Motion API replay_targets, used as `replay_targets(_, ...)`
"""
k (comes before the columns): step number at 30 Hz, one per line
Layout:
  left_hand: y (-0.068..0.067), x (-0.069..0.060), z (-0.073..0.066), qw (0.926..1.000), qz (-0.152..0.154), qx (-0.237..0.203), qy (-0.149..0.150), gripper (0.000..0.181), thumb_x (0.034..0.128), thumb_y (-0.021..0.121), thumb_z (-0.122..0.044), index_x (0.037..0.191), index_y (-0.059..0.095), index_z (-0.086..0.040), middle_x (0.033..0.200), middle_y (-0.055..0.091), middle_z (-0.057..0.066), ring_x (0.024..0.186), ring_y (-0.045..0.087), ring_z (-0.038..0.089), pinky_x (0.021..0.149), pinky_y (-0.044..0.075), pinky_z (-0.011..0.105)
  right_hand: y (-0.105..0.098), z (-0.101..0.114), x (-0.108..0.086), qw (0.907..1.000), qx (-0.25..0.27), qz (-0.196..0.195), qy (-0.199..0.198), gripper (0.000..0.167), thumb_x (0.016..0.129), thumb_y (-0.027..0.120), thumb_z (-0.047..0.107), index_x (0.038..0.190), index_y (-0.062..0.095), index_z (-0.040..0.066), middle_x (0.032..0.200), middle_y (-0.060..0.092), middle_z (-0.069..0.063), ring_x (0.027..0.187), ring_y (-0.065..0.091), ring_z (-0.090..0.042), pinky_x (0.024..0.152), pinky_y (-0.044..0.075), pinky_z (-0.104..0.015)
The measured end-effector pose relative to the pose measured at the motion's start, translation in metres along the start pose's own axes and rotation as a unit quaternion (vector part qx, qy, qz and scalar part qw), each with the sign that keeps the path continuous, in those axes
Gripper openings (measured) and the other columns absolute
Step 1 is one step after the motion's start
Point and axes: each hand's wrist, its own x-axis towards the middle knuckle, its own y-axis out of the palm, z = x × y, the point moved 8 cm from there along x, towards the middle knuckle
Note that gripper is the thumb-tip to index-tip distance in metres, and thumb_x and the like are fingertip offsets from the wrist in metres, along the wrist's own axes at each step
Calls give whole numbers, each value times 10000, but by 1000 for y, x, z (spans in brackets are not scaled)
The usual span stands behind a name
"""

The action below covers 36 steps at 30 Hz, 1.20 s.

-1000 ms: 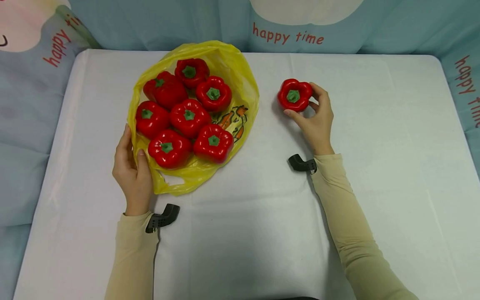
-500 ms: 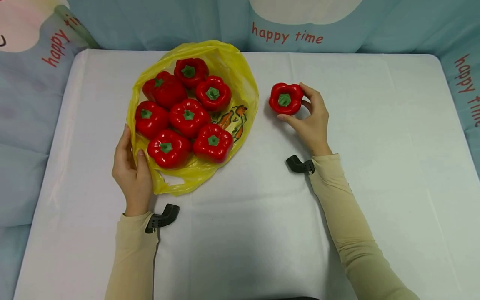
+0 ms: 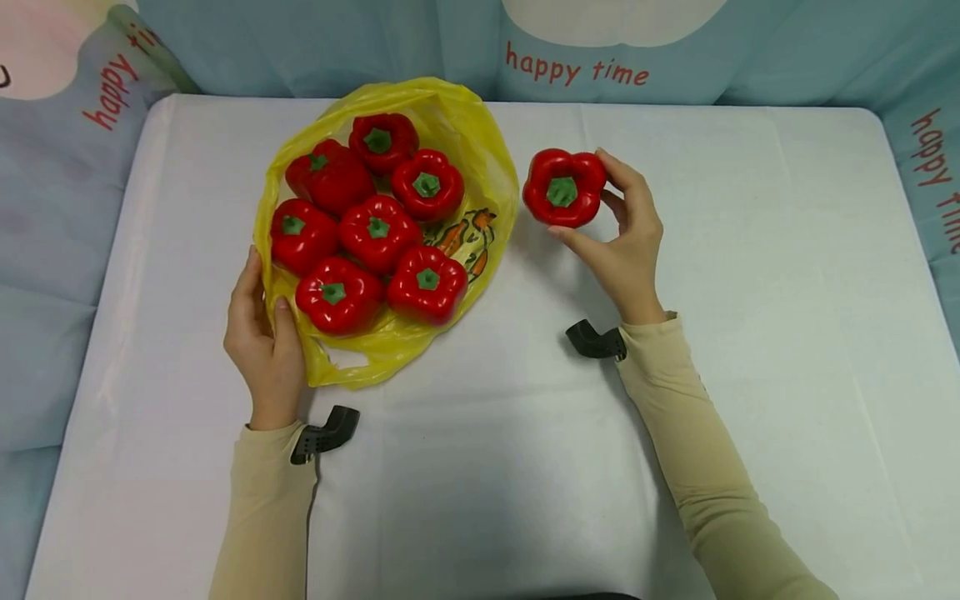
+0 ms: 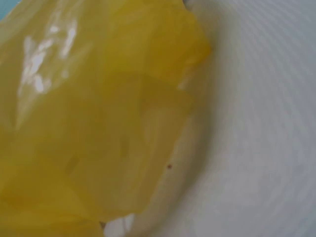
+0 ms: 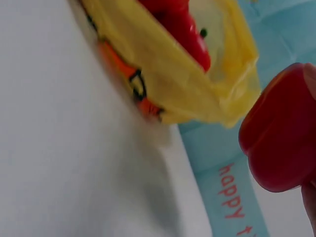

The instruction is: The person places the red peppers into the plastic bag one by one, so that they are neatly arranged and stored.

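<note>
My right hand (image 3: 628,237) pinches a red bell pepper (image 3: 542,200) with a green stem between thumb and fingers, just right of the yellow plastic bag (image 3: 489,142). In the right wrist view this bell pepper (image 5: 284,133) hangs above the white table, close to the bag's rim. My left hand (image 3: 266,354) holds the bag's left edge, thumb at the rim and fingers along the outside. Inside the wide-mouthed bag lie several more red bell peppers (image 3: 380,237). Yellow plastic (image 4: 98,108) fills much of the left wrist view and covers most of that hand.
A white cloth covers the table (image 3: 480,475). Behind it and at the sides hangs a light blue curtain (image 3: 315,50) with red lettering. Black wrist mounts (image 3: 326,433) sit on both sleeves. The bag has an orange-and-black print (image 3: 468,237) on its right side.
My right hand has carried the bell pepper left toward the bag and raised it, so it looks larger. My left hand and the bag have stayed in place.
</note>
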Motion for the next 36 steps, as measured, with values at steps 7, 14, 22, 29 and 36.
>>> replay_targets(7, 0, 0, 1, 10000, -27, -6, -46, 450, 910, 402, 159, 1346, 453, 58, 1390, 472, 111, 1306, 418, 205, 1088, 338, 340, 17, 16, -5, 9984, 286, 316, -375, 760, 589, 824, -134, 1271, 490, -99, 1313, 526, -140, 1207, 484, -241, 973, 472, -408)
replay_targets(14, -1, 0, 0, 9999, -34, 81, 120, 437, 907, 411, 161, 1335, 454, 82, 1383, 479, 124, 1304, 420, 208, 1088, 339, 347, 41, 25, -13, 9929, 563, 773, -712, 790, 587, 827, -128, 1290, 468, -113, 1313, 512, -188, 1189, 494, -274, 944, 490, -401)
replay_targets(22, -1, 0, -1, 9996, -48, 116, 252, 434, 898, 412, 174, 1324, 453, 103, 1377, 481, 147, 1299, 425, 214, 1086, 344, 350, 64, 28, -21, 9889, 601, 1165, -698, 813, 594, 851, -56, 1298, 450, -122, 1293, 477, -295, 1181, 499, -264, 936, 497, -369)
replay_targets(29, -1, 0, 0, 9996, -86, 143, 231, 428, 896, 415, 175, 1317, 457, 110, 1374, 483, 150, 1299, 425, 212, 1087, 342, 351, 73, 19, -27, 9887, 135, 1336, -670, 809, 628, 860, 40, 1310, 450, -107, 1309, 485, -254, 1184, 498, -238, 945, 486, -316)
replay_targets(36, -1, 0, 0, 9996, -64, 197, 173, 432, 899, 417, 164, 1325, 456, 98, 1378, 481, 141, 1299, 425, 207, 1083, 347, 339, 76, 11, -29, 9869, -217, 1451, -675, 812, 644, 859, 84, 1316, 442, -99, 1312, 485, -244, 1187, 496, -234, 947, 480, -286)
